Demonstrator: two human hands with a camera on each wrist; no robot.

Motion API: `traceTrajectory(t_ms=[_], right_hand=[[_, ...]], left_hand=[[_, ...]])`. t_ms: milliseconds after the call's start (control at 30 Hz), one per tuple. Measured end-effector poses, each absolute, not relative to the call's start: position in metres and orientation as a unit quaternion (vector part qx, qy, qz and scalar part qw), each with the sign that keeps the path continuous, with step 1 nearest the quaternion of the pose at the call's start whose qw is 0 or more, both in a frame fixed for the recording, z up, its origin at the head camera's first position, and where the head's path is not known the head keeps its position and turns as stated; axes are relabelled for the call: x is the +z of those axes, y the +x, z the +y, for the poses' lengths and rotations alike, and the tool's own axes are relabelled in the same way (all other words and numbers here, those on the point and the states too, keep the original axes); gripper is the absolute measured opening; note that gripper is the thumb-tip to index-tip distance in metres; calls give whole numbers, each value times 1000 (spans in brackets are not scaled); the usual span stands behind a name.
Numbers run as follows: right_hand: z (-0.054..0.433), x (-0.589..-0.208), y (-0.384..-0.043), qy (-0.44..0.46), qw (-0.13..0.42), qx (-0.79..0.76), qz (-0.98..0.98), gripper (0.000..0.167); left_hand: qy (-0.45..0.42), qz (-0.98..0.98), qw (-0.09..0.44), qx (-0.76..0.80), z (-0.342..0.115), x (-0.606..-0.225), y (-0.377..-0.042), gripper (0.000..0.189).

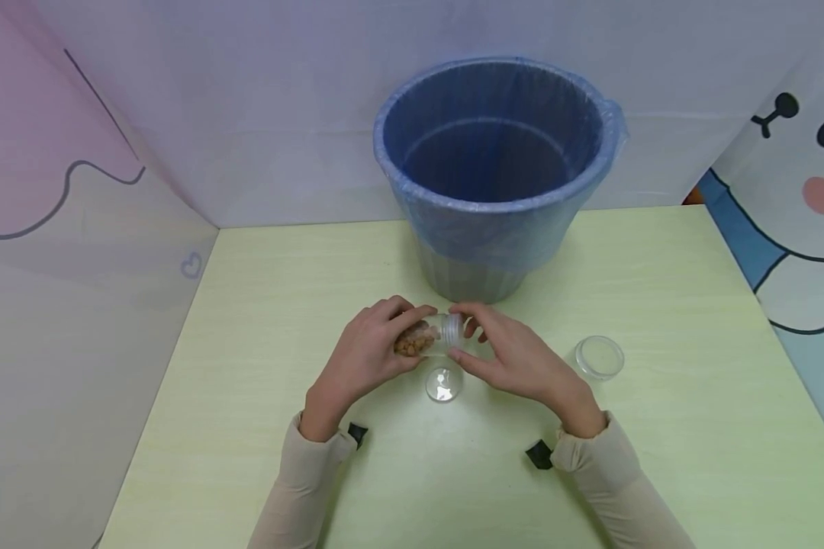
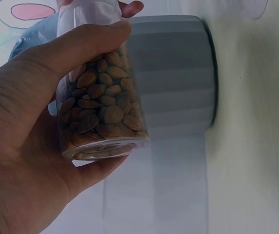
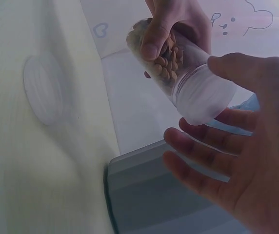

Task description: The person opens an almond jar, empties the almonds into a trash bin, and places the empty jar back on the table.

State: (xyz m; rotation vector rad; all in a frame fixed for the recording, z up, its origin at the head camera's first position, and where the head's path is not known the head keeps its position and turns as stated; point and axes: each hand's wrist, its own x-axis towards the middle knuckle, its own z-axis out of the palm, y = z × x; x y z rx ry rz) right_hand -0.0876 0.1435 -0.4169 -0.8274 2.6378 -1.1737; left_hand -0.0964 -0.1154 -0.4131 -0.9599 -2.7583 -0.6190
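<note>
A clear jar of almonds lies on its side in the air, its whitish ribbed top end pointing right. My left hand grips the jar's body, thumb on one side and fingers round the other, as the left wrist view shows. At the top end, my right hand has its thumb and forefinger on either side of the rim. The other right fingers spread loosely below it. Under the jar, a small clear round disc lies on the table.
A bin lined with a blue bag stands just beyond my hands, at the back of the pale table. Right of my right hand lies a clear round lid. Printed curtains hang behind and at the sides.
</note>
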Motion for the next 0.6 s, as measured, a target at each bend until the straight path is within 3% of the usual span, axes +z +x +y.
traceTrajectory(t_ms=[600], right_hand=[[142,-422,-90,-362,-23,-393,845,58]], left_hand=[[-321,-919,82,-215,-116,-413,-97,61]])
